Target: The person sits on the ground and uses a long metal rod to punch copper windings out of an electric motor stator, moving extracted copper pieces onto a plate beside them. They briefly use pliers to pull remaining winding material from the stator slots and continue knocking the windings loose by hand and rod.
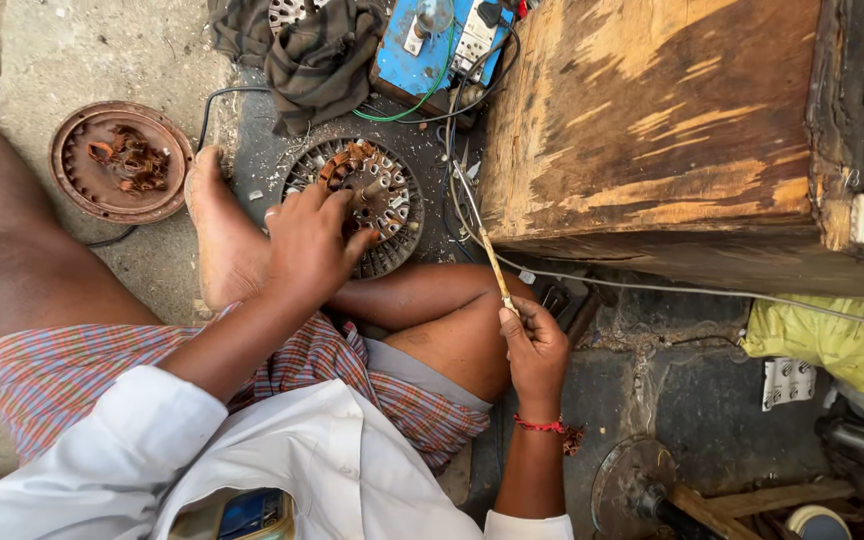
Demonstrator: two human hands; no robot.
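Closest to me, the person sits cross-legged on the concrete floor (42, 60) in a white shirt (282, 470) and a checked red wrap (82, 365), with a small blue item poking out of the shirt pocket (252, 512). The right hand (535, 345), a red thread (542, 425) at its wrist, is clenched round the lower end of a thin wooden stick (493, 262); the stick's long axis runs up and slightly left from the fist, its far tip lying close to the grey cable (652, 288) that trails along the foot of the big worn wooden box (652, 120). Further out, the left hand (307, 245) rests with fingers spread and curled over the near left side of the round fan stator (367, 200), pressing on it rather than lifting it, as far as I can tell. The stator lies flat on the floor, copper windings showing near its top, just beside the bare foot (217, 230). It lies up and to the left of the stick's tip, so the left hand is already on it while the right is well apart from it. Beyond, to the left, sits a rusty round cover (120, 160) holding scraps of copper wire, and farthest back are a crumpled dark cloth (317, 55) and a blue switchboard (427, 45).
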